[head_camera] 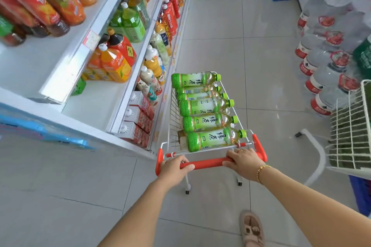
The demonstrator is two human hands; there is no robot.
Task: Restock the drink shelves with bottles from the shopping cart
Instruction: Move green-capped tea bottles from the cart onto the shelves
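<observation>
- Drink shelves run along my left, stocked with orange juice bottles, green and red-labelled teas, and red-and-white cartons on the lowest tier.
- My left hand grasps the left end of the red handle, fingers wrapped over it.
- The shopping cart stands in the aisle just beside the bottom tier. It is loaded with green tea bottles lying on their sides in a row from the handle to the far end, green caps pointing right.
- My right hand clasps the right end of the same handle, with a gold bracelet at the wrist.
- My sandalled foot is planted on the grey tiled floor behind the cart.
- Shrink-wrapped packs of water bottles with red labels are stacked at far right, with a white wire rack nearer me.
</observation>
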